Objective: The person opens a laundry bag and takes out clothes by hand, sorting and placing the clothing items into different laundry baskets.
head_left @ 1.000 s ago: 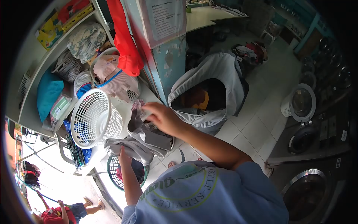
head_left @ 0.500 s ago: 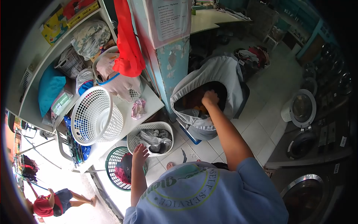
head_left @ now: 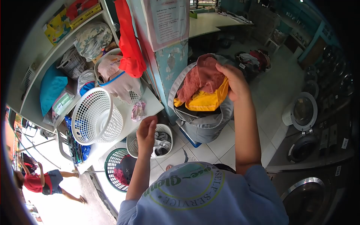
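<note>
Starting on the left: a white laundry basket (head_left: 115,123) sits on the white bench (head_left: 152,107), and a green basket (head_left: 112,165) is on the floor with dark and pinkish-red clothes in it. Next over, the left hand (head_left: 147,131) hovers above the white oval basket (head_left: 132,142), fingers loosely curled and partly open, nothing in them that I can see. Closest thing to it is the crumpled pink cloth (head_left: 138,110) on the bench. The grey garment (head_left: 162,144) that was in both hands a second ago is down in the oval basket.

Further right is the big change: half a second back the right hand (head_left: 233,80) was inside the grey laundry bag (head_left: 206,129), now it's up with the rust-red cloth (head_left: 200,77), fingers closed on its edge, some hidden behind it. Yellow cloth (head_left: 210,100) bunches underneath at the bag's mouth. So the handling has switched from the grey garment to the bag's contents.
</note>
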A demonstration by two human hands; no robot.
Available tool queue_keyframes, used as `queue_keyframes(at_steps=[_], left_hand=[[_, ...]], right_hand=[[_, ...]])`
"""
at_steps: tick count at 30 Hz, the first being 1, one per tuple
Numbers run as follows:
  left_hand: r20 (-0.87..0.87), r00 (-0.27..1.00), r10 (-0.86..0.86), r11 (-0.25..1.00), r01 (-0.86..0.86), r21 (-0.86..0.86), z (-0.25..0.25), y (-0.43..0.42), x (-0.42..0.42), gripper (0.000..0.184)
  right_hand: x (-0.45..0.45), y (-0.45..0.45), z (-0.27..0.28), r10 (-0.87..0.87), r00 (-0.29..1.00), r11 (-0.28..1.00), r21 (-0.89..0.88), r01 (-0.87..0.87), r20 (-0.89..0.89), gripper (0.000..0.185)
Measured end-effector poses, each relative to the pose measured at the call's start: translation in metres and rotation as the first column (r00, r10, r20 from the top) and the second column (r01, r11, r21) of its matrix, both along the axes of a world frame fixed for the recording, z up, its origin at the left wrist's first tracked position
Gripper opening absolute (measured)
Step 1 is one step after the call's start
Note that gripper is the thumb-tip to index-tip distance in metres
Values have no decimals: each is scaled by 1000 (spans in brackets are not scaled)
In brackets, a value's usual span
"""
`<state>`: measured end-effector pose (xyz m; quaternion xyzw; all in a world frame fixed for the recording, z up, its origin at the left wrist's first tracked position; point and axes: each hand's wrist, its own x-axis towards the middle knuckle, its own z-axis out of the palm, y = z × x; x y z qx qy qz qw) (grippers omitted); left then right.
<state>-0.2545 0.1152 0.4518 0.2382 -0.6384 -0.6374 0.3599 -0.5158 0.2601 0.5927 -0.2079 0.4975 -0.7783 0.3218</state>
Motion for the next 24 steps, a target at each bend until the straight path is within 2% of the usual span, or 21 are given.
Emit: queue_keyframes(at_steps=[1, 3, 5, 6, 7, 9, 10, 12, 14, 16, 20, 21, 22, 23, 24], left_hand=[[-83, 994, -71, 993, 62, -102, 14, 6, -11, 33], [-150, 988, -25, 926, -33, -376, 61, 32, -28, 46], [-71, 994, -83, 806, 25, -592, 70, 32, -35, 56], [-87, 990, -115, 847, 52, -529, 63, 31, -35, 47], [-82, 992, -96, 849, 39, -527, 67, 30, -31, 47], [-231, 964, -132, 971, 79, -225, 75, 26, -18, 41], [-209, 977, -45, 969, -9, -248, 65, 13, -13, 33], [-147, 988, 46, 955, -87, -285, 65, -4, 7, 28], [-91, 990, 108, 953, -129, -275, 77, -12, 31, 27], [-77, 978, 193, 910, -208, -359, 80, -23, 53, 26], [-157, 875, 458, 869, -478, -126, 60, -41, 103, 24], [-150, 865, 478, 859, -496, -125, 55, -42, 112, 24], [-66, 851, 522, 842, -526, -124, 48, -44, 122, 25], [17, 827, 561, 822, -555, -124, 38, -45, 133, 25], [200, 810, 552, 823, -490, -288, 27, -50, 146, 25]], right_hand=[[8, 3, 3, 22, 1000, 1000, -20, -22, -19, 14], [26, 7, 6, 60, 998, 998, -27, -61, -12, 14], [42, 6, 6, 232, 969, 970, -94, -225, 81, 15], [48, 6, 5, 325, 938, 943, -122, -311, 120, 16], [53, 5, 3, 342, 931, 937, -121, -328, 125, 16], [64, -1, -5, 339, 939, 932, -159, -327, 55, 21], [71, -6, -8, 370, 926, 922, -151, -356, 78, 21], [87, -16, -16, 421, 906, 897, -125, -423, -41, 23], [98, -29, -32, 488, 873, 868, -113, -483, 19, 23], [108, -42, -43, 506, 859, 862, -89, -499, 80, 19], [117, -67, -87, 624, 767, 780, -59, -623, 151, 17], [120, -73, -97, 633, 761, 768, 13, -641, 145, 15], [125, -78, -107, 644, 752, 749, 85, -657, 138, 14], [131, -83, -118, 662, 735, 732, 86, -676, 145, 14], [136, -87, -128, 676, 727, 720, 97, -687, 122, 13]])
